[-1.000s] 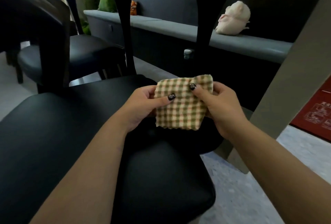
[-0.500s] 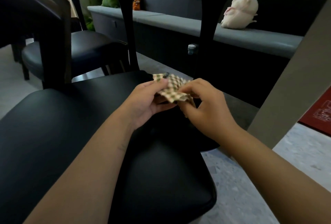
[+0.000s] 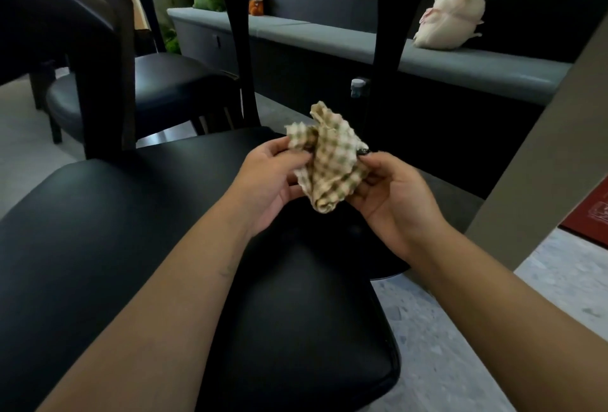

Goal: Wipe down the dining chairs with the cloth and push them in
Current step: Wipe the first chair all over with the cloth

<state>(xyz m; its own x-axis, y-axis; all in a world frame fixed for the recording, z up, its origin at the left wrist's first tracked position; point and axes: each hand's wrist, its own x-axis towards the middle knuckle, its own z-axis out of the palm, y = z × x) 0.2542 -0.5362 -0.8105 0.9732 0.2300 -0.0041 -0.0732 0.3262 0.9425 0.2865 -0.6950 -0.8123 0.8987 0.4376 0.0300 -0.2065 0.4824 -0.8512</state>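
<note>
A broad black padded leather-look chair seat (image 3: 138, 247) fills the lower left and middle of the view, its rounded front corner reaching toward the speckled pale grey stone floor (image 3: 460, 329) at the lower right. Behind it runs a long dark bench with a grey-blue cushioned top (image 3: 329, 36), stretching from the middle left to the right edge. A second black dining chair with a round padded seat (image 3: 164, 82) stands further back on the left, partly hidden behind the dark curved backrest (image 3: 59, 10) of the near chair. Two slim black table legs (image 3: 243, 49) come down from the top edge between the chairs and the bench. On the bench top at the right sits a cream plush animal toy (image 3: 450, 16), and well apart from it, toward the left, a small orange fox figure (image 3: 256, 2). Both bare forearms reach in from the bottom edge over the near seat. The left hand (image 3: 273, 181) and the right hand (image 3: 391, 194) are raised above the seat, close together, each with fingers curled onto the crumpled green-and-cream checked cloth (image 3: 329, 161), which is bunched between them and clear of the seat. The left thumb and fingers pinch its left edge; the right fingers grip its right side from below.
</note>
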